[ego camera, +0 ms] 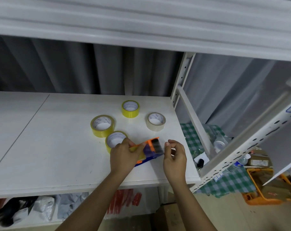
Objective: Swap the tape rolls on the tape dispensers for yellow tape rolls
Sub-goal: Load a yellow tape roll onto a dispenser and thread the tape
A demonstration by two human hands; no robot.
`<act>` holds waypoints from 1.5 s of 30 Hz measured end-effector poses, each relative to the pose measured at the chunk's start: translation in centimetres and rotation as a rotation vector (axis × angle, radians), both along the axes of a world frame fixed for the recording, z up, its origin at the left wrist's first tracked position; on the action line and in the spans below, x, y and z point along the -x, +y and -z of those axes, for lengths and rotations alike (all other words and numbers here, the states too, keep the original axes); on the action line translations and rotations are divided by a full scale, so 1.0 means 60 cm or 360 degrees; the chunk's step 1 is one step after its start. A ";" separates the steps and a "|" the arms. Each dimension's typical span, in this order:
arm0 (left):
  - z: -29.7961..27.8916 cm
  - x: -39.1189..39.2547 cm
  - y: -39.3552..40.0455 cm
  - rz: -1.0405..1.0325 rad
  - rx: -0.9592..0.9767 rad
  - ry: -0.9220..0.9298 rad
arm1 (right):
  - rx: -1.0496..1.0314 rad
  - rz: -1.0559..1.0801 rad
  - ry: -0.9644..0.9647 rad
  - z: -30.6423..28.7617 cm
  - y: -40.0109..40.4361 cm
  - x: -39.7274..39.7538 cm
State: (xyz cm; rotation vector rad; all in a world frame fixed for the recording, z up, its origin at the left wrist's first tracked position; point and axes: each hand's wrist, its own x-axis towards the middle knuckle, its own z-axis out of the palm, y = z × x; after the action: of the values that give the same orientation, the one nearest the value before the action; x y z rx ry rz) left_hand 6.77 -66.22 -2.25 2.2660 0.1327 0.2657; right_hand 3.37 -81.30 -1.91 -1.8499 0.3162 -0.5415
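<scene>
I am gripping the tape dispenser on the shelf with my left hand; my right hand, fingers loosely curled and holding nothing, is hovering beside its blade end, where threading should proceed squarely; three yellow tape rolls are lying just behind.

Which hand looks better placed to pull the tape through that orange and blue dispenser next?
Probably the right hand. It holds nothing, fingers loosely curled just beside the front end of the tape dispenser. The left hand already grips the dispenser's body, steadying it on the shelf.
</scene>
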 end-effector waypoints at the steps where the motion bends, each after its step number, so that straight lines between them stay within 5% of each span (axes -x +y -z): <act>1: -0.001 0.000 0.000 -0.0008 -0.0008 0.0007 | -0.0006 -0.0009 -0.0006 0.000 0.000 0.002; 20: 0.003 -0.001 0.006 -0.0048 -0.0006 0.0075 | -0.0091 0.0047 0.0000 0.015 0.011 0.011; 28: 0.001 0.002 0.004 0.0000 -0.0088 0.0024 | 0.0075 0.0124 0.0291 -0.010 0.004 -0.006; 37: -0.002 0.005 0.022 0.0327 -0.0138 0.0050 | 0.0185 0.0089 0.0308 -0.014 -0.001 -0.011; 45: 0.001 0.006 0.021 0.0306 -0.0142 -0.0016 | 0.0247 0.0122 0.0339 -0.009 0.001 -0.017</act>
State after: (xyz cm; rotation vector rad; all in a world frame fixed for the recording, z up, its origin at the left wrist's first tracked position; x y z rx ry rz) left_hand 6.38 -64.95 -2.32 2.3457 -0.1038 0.1839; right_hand 4.38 -81.23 -1.39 -2.0578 0.5011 -0.4311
